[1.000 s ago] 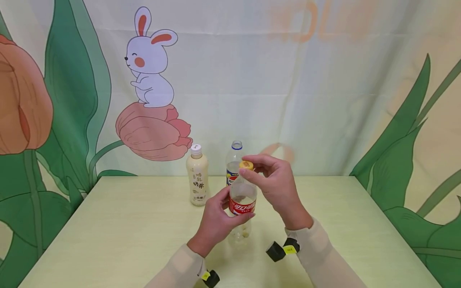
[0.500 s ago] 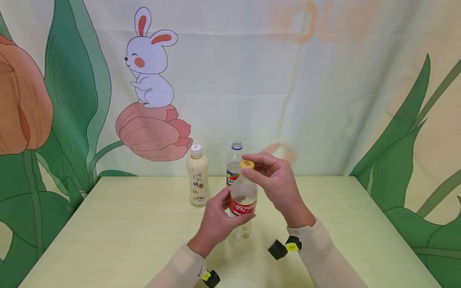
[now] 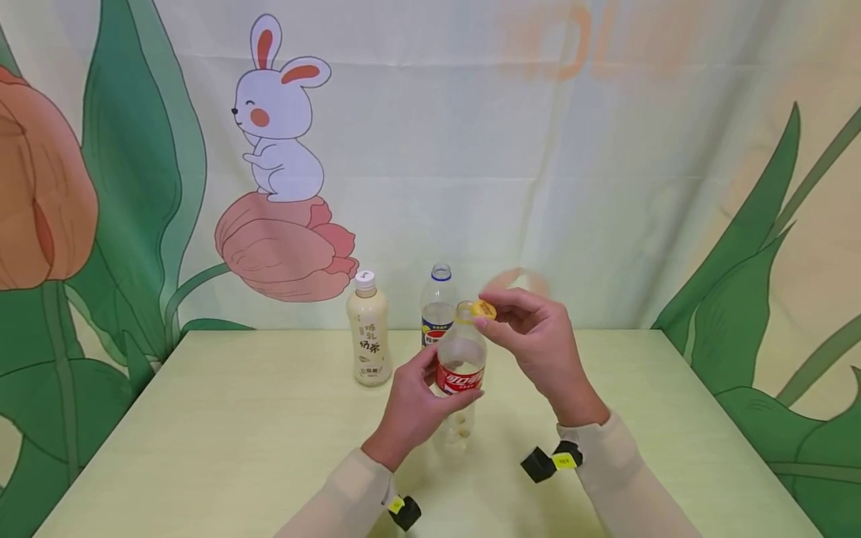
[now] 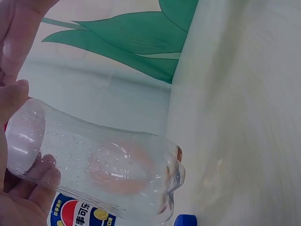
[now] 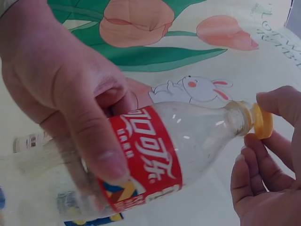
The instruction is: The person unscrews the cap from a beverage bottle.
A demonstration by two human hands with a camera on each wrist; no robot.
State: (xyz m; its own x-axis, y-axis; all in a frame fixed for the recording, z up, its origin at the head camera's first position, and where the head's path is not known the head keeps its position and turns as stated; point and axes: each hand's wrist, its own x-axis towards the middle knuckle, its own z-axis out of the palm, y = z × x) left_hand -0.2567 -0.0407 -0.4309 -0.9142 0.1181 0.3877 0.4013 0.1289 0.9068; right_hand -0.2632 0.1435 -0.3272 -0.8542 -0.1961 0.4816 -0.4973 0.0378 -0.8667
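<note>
My left hand [image 3: 418, 409] grips a clear plastic soda bottle [image 3: 461, 379] around its red label, upright over the table. The thumb of my right hand [image 3: 548, 342] and a finger pinch a yellow bottle cap [image 3: 484, 310]. In the head view the cap sits tilted beside the bottle's uncovered mouth. The right wrist view shows the yellow cap [image 5: 264, 122] right at the neck, next to the yellow ring; whether they touch I cannot tell. Small pale bits show in the bottle's lower part. Its clear base [image 4: 171, 179] appears in the left wrist view.
Behind the held bottle stands a clear bottle [image 3: 437, 329] with a blue label and an uncapped neck. To its left is a cream milk-tea bottle [image 3: 368, 336] with a white cap. A blue cap-like thing [image 4: 186, 220] shows low in the left wrist view. A printed curtain hangs behind the table [image 3: 255, 433].
The yellow cap has come off the bottle's mouth and tilted to the right in my right hand. Both hands and the bottle have shifted slightly right.
</note>
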